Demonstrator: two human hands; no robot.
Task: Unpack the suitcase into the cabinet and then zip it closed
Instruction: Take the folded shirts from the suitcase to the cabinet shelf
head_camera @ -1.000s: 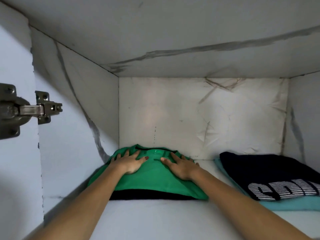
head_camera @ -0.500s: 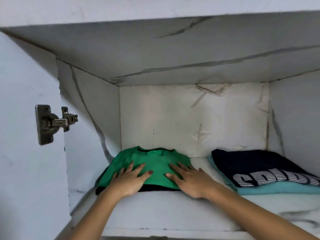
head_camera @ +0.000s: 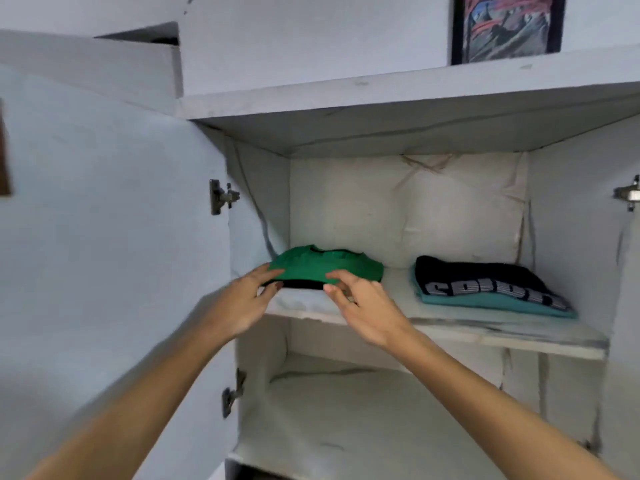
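Our 2 hands, the left hand [head_camera: 239, 306] and right hand [head_camera: 367, 306], were loosely spread and gripped nothing at the near edge of the green shirt [head_camera: 329, 266]. It lay at the left of the cabinet [head_camera: 381, 98] shelf [head_camera: 450, 323]. Placing it seemed finished; next we needed the suitcase, unseen here.

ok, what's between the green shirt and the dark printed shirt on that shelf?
Just bare shelf between the green shirt and the dark printed shirt, per the head view.
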